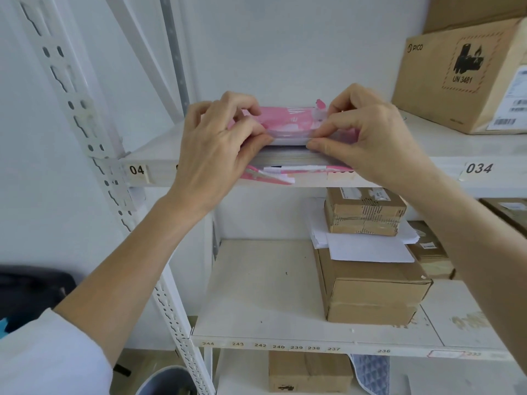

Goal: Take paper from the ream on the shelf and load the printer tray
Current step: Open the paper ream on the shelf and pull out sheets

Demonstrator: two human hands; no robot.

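Observation:
A ream of paper (pixel 288 159) in a torn pink wrapper (pixel 285 121) lies on the upper white shelf (pixel 151 155), its open end facing me. My left hand (pixel 216 143) pinches the left part of a thin upper bundle of sheets (pixel 288 140), lifted slightly off the rest of the stack. My right hand (pixel 368 138) pinches the same bundle from the right, thumb under and fingers on top. The wrapper's lower flap hangs over the shelf edge. No printer is in view.
A large cardboard box (pixel 462 78) stands on the same shelf to the right. The shelf below (pixel 256 295) holds stacked brown boxes (pixel 370 286) with loose white sheets (pixel 368 246). A perforated white upright (pixel 85 115) runs down the left. A grey bin (pixel 168 380) sits at the floor.

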